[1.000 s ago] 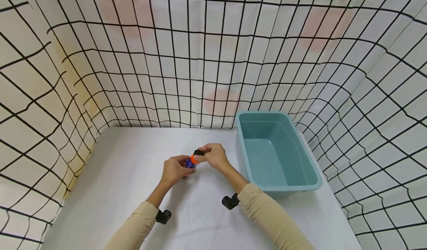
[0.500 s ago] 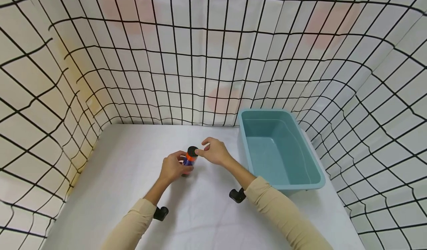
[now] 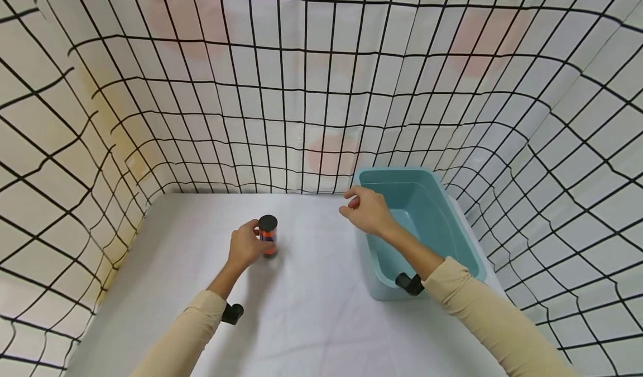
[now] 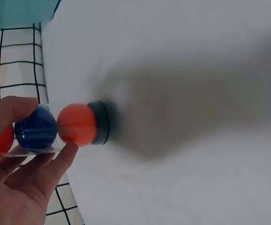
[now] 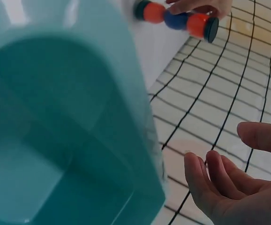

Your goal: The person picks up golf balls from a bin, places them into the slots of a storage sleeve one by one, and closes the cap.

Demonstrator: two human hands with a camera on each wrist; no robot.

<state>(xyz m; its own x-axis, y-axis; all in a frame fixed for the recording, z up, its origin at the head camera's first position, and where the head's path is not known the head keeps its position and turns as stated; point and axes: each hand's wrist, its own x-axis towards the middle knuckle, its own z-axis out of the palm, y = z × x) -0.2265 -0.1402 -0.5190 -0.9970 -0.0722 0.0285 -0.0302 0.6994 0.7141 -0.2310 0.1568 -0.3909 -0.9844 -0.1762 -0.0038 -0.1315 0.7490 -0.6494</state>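
Observation:
My left hand point(image 3: 246, 246) grips a clear ball tube point(image 3: 268, 234) on the left of the white table. Inside the tube, orange balls sit at both ends with a blue ball point(image 4: 35, 129) between them. A black cap point(image 3: 268, 222) closes its top; the dark lower cap point(image 4: 100, 123) is right at the tabletop in the left wrist view. The tube stands about upright, with thumb and fingers on its sides. Over the left rim of the teal bin point(image 3: 374, 276) is my right hand point(image 3: 370, 210), holding nothing, its fingers loosely bent and apart from the thumb.
The bin stands at the right of the white table point(image 3: 311, 310). Black wire grid point(image 3: 306, 109) backed by white sheeting rises behind the table and along both sides. A small black camera point(image 3: 232, 313) is on the left wrist, another point(image 3: 409, 283) on the right.
The right hand has let go of the tube's cap and moved right to the bin's rim. The left hand has moved left with the tube and turned it from tilted to upright.

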